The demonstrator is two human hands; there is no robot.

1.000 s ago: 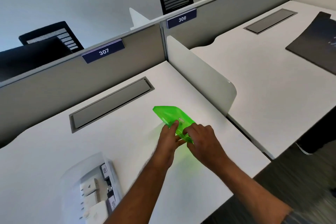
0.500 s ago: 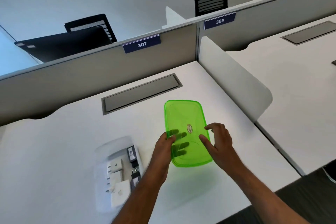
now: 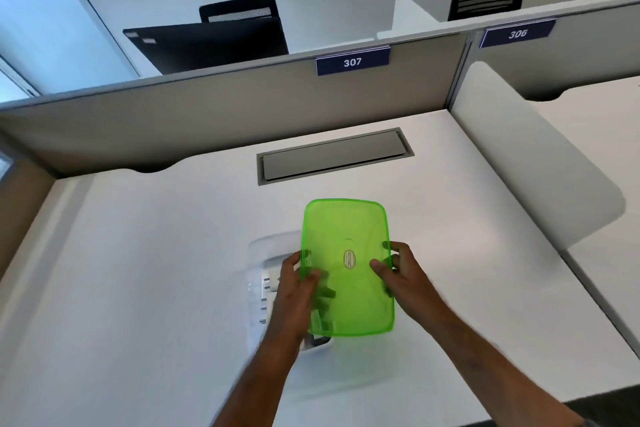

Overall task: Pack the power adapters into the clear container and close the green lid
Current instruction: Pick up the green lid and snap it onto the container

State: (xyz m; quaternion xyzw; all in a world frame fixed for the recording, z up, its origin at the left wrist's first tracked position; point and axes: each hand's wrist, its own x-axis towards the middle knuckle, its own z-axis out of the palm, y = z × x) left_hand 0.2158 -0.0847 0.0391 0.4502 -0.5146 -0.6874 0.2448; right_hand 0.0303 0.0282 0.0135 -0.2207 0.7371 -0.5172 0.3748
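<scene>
A translucent green lid [image 3: 348,236] is held flat above the white desk, its long side running away from me. My left hand [image 3: 296,284] grips its left edge with fingers underneath. My right hand [image 3: 401,274] grips its right edge. The clear container [image 3: 263,246] stands on the desk beneath the lid's left half, mostly hidden by my left hand and the lid. White power adapters [image 3: 266,288] show inside it at the left.
A grey cable hatch [image 3: 332,156] is set into the desk [image 3: 138,270] behind the lid. A grey partition with the label 307 [image 3: 352,62] closes the back. A white side divider [image 3: 526,163] stands at the right.
Both hands lifted the lid off the desk at the right, turned it flat and carried it left, over the container. The view has swung left.
</scene>
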